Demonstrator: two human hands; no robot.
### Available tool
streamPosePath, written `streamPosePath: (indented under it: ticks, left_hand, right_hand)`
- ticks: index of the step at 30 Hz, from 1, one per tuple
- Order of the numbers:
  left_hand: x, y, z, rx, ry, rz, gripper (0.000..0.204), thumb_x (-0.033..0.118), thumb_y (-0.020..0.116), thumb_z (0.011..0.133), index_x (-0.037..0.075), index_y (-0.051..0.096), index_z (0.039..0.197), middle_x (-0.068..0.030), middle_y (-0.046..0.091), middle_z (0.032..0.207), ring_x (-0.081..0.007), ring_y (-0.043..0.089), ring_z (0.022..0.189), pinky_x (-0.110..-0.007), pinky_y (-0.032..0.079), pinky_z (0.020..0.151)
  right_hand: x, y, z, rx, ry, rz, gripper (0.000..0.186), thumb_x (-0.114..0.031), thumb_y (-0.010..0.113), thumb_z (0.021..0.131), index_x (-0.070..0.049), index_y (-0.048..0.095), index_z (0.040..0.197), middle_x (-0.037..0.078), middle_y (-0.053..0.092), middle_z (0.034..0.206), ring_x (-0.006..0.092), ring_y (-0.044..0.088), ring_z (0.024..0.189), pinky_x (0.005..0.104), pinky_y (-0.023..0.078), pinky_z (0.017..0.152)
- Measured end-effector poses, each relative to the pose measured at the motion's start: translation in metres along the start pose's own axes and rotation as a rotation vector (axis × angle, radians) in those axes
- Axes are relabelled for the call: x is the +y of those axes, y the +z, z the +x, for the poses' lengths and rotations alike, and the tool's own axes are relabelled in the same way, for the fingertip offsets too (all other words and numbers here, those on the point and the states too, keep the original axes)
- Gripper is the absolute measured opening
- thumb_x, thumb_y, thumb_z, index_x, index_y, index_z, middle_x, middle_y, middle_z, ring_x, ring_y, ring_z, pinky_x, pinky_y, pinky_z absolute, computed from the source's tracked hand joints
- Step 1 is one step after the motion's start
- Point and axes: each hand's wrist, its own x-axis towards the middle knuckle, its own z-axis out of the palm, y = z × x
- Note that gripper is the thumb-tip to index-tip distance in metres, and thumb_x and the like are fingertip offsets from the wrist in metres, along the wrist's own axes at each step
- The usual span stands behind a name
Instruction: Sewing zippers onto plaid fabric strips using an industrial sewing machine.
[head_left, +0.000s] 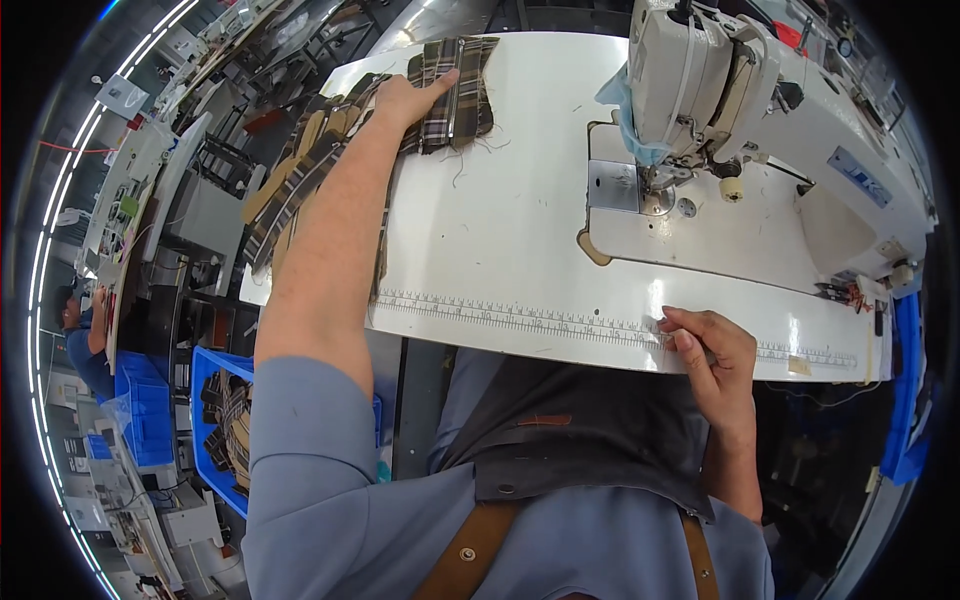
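Observation:
At the far left of the white table, my left hand (pixel 408 100) reaches over brown plaid fabric. One digit lies stretched across a plaid piece (pixel 437 115) with a pale strip down it; the other fingers are partly hidden. Under and beside my left forearm lies a spread pile of plaid and tan cut pieces (pixel 305 165). My right hand (pixel 717 358) rests at the table's front edge, over the printed ruler scale (pixel 540 322). Its fingers are loosely curled, thumb and index tips apart, with nothing visible between them.
A white sewing machine (pixel 690 90) stands at the right, a light blue cloth (pixel 628 120) hanging on its head. Small tools (pixel 845 292) lie by its base. Down at the left a blue crate (pixel 205 440) holds more plaid pieces. Another person (pixel 88 345) sits far left.

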Motion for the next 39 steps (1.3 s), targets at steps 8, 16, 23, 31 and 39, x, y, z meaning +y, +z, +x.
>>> streamPosePath:
  ticks: [8,16,23,31,39]
  left_hand:
    - [0.039,0.022,0.050,-0.107,-0.031,0.450,0.123,0.091,0.076,0.054,-0.003,0.066,0.132,-0.0165,0.065,0.137,-0.0293,0.061,0.131,-0.037,0.047,0.108]
    - [0.029,0.036,0.056,-0.146,-0.127,-0.166,0.095,0.049,0.101,0.052,-0.004,0.069,0.123,-0.0194,0.070,0.125,-0.0311,0.072,0.108,-0.044,0.058,0.092]
    - [0.053,-0.009,-0.074,-0.021,0.249,-1.138,0.066,0.008,0.097,0.067,-0.005,0.061,0.120,-0.0147,0.073,0.109,-0.0236,0.074,0.093,-0.038,0.064,0.081]
    - [0.057,-0.040,-0.203,0.156,0.557,-1.213,0.056,0.003,0.095,0.070,-0.002,0.066,0.117,-0.0110,0.075,0.106,-0.0188,0.073,0.095,-0.033,0.060,0.086]
    - [0.062,-0.036,-0.233,-0.060,0.469,-1.375,0.052,0.006,0.094,0.071,0.003,0.068,0.116,-0.0073,0.076,0.105,-0.0167,0.073,0.097,-0.032,0.059,0.090]
  right_hand:
    - [-0.002,0.002,0.003,0.018,0.058,0.006,0.021,-0.007,0.069,0.094,0.002,0.075,0.112,0.014,0.076,0.091,0.0225,0.074,0.081,0.0300,0.056,0.075]
    - [-0.001,0.002,0.004,0.045,0.061,0.015,0.019,-0.007,0.070,0.094,0.002,0.076,0.110,0.013,0.075,0.090,0.0200,0.072,0.077,0.0285,0.055,0.072]
    - [-0.007,-0.005,0.014,-0.126,0.102,0.015,0.026,-0.014,0.073,0.092,0.000,0.075,0.114,0.014,0.073,0.092,0.0215,0.070,0.085,0.0313,0.054,0.077]
    - [-0.041,0.064,0.114,-0.019,-0.370,-0.040,0.092,-0.028,0.086,0.080,-0.005,0.039,0.155,0.024,0.058,0.138,0.0369,0.057,0.130,0.0422,0.045,0.110]
    - [-0.037,0.125,0.155,-0.203,-0.203,0.465,0.084,-0.020,0.088,0.081,-0.003,0.038,0.146,0.018,0.061,0.134,0.0289,0.061,0.126,0.0415,0.048,0.108]
